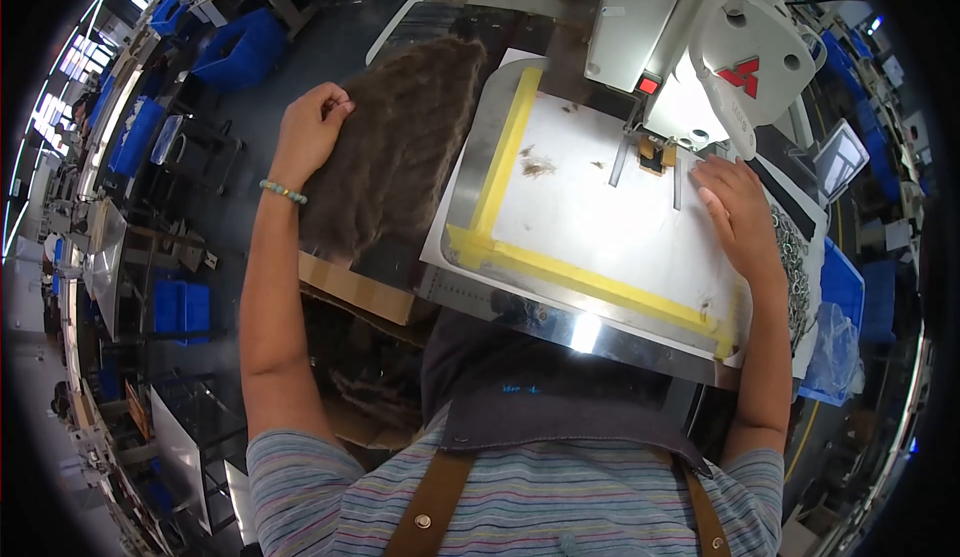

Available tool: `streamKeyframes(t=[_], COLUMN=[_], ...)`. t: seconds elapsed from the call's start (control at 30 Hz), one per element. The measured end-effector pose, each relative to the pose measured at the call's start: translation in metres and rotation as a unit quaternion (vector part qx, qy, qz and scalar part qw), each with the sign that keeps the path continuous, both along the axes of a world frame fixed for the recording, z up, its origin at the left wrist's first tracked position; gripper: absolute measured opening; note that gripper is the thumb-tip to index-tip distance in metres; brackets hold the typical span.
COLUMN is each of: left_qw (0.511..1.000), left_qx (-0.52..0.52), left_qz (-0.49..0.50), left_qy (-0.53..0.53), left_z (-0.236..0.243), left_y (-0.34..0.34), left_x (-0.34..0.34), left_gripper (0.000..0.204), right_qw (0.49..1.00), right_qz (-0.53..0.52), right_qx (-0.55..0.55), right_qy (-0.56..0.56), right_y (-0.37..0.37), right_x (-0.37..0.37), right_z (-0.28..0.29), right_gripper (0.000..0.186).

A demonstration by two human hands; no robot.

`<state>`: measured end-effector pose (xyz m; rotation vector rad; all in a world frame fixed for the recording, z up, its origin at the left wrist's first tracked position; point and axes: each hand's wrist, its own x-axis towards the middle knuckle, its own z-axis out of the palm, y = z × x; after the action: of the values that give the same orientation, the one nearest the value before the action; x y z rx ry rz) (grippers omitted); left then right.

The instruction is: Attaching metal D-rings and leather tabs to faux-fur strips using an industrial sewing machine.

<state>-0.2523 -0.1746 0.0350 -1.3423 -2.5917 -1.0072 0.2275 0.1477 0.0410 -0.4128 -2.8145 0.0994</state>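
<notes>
My left hand [316,129] is curled in a pinch at the left edge of a brown fur piece [405,127]; whether the fingers grip the fur or something small is hidden. A beaded bracelet circles that wrist. My right hand [738,212] lies flat on the right part of the white work plate [590,217], fingers stretched and holding nothing visible. Just left of its fingertips is the tan clamp [656,153] of a white sewing machine [690,47], with a small dark piece in it. Yellow tape [590,280] borders the plate.
Small tufts of fur [538,167] lie on the plate. Metal links or rings [793,277] are heaped beyond my right forearm. A cardboard box [355,287] stands below the fur. Blue bins [240,49] and a blue crate with clear plastic [835,347] stand around the bench.
</notes>
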Motion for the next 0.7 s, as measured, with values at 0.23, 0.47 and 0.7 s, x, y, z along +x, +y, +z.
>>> streamKeyframes(t=[0.23, 0.47, 0.7], left_qw=[0.988, 0.953, 0.935], left_qx=[0.111, 0.092, 0.071], left_qz=[-0.092, -0.290, -0.340], left_qy=[-0.053, 0.014, -0.076], left_z=[0.076, 0.082, 0.041], left_y=[-0.014, 0.004, 0.028], left_x=[0.109, 0.229, 0.248], left_gripper=[0.007, 0.014, 0.023], right_qw=[0.888, 0.389, 0.603], right_qz=[0.079, 0.057, 0.011], right_qx=[-0.451, -0.917, -0.792], right_qy=[0.035, 0.074, 0.099], right_y=[-0.058, -0.142, -0.111], right_x=[-0.014, -0.044, -0.024], right_z=[0.026, 0.004, 0.007], right_gripper=[0.042, 0.057, 0.034])
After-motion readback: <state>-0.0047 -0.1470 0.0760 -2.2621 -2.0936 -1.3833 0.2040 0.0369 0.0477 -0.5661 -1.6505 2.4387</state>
